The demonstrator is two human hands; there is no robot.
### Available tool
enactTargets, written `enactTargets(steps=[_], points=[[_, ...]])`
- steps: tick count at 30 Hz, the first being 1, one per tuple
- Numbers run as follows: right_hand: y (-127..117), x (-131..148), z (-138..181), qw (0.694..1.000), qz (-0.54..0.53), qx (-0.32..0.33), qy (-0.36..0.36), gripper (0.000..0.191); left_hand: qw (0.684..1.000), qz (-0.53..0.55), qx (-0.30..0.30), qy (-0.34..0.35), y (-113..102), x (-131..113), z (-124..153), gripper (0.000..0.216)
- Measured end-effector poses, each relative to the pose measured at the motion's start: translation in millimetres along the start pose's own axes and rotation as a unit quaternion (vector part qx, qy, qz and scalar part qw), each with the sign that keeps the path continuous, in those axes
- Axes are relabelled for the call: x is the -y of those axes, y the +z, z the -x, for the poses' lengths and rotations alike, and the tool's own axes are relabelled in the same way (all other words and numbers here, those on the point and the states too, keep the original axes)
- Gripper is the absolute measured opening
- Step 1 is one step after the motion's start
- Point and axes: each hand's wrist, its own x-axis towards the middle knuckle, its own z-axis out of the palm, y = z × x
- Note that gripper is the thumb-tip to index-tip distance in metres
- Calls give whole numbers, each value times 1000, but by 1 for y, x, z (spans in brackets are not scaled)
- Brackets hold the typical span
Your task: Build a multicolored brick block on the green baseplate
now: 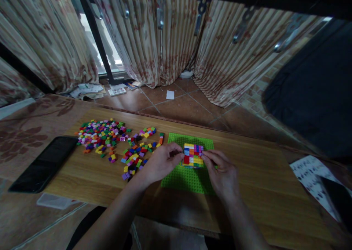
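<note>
A many-coloured block of toy building bricks (193, 155) stands on a green studded baseplate (184, 182). My left hand (164, 161) is at the left side of the block, its thumb and forefinger curled together against the edge. From the right, my right hand (222, 171) pinches the block's right edge with thumb and fingers. Any small brick between the fingertips is too hidden to make out. Left of the baseplate, loose bricks (136, 152) lie scattered near my left forearm.
A larger heap of loose bricks (97, 132) covers the left part of the wooden table (261, 184). A black tablet-like slab (45, 165) overlaps the table's left end. A printed sheet (310, 176) lies at the right. Striped curtains (143, 40) hang beyond the table.
</note>
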Motion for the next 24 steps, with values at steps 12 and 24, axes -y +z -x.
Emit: enactTargets(steps=[12, 24], points=[[8, 5, -7, 959, -166, -30, 230, 24, 1000, -10, 14, -4, 1, -1, 1, 16], [18, 3, -8, 874, -347, -42, 337, 26, 1000, 4, 3, -2, 4, 4, -1, 15]])
